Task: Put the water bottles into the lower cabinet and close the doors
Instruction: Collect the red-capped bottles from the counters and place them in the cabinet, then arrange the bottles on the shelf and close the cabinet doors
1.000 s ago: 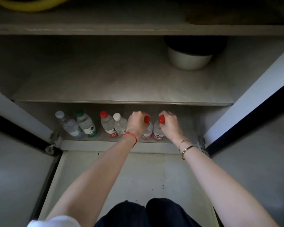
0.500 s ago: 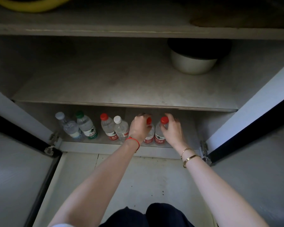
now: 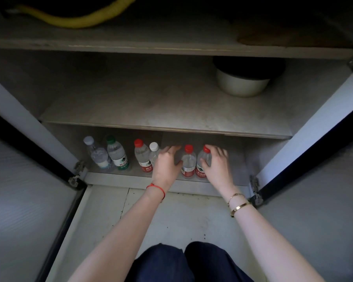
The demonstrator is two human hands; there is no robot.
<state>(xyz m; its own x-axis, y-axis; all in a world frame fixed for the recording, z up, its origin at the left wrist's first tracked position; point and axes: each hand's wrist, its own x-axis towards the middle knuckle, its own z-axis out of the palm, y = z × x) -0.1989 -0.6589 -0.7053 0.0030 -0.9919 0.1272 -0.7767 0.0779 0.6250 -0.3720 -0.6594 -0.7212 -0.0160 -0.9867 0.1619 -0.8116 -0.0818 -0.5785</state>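
White bowl (image 3: 242,86) on shelf (image 3: 151,110) above the bottles (image 3: 189,161).

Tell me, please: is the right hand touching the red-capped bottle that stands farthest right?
Touching. In the head view the right hand has its fingers lying on the body of the rightmost red-capped bottle, with no gap visible between them.

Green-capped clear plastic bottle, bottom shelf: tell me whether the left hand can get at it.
Probably yes. The green-capped clear plastic bottle stands at the open front, and the left hand is open with nothing between them.
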